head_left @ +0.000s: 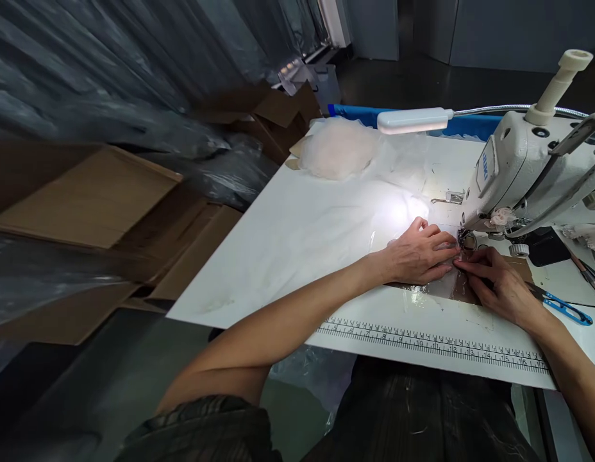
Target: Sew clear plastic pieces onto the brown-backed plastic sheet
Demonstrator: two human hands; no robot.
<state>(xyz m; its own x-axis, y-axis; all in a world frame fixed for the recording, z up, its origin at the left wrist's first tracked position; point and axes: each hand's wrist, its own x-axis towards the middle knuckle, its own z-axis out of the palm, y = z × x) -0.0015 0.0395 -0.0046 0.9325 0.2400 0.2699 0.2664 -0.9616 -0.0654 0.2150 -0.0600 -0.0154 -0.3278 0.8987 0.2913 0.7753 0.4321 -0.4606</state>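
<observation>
A white sewing machine (509,160) stands at the right of the white table. My left hand (420,253) lies palm down on thin sheer fabric (442,289), its fingers stretched toward the presser foot (463,239). My right hand (499,282) is on the other side of the foot, thumb and fingers pinched on the fabric's edge close to the needle area. Beneath the fabric and both hands is a brown, shiny sheet (465,289). The fingers partly hide the stitching spot. Blue-handled thread snips (567,308) lie beside my right wrist.
A pile of pale sheer pieces (338,149) sits at the table's far side. A white lamp (415,120) hangs over the back. Along the front edge runs a printed ruler (436,343). Open cardboard boxes (86,192) with plastic stand left. A black item (546,246) lies right of the needle.
</observation>
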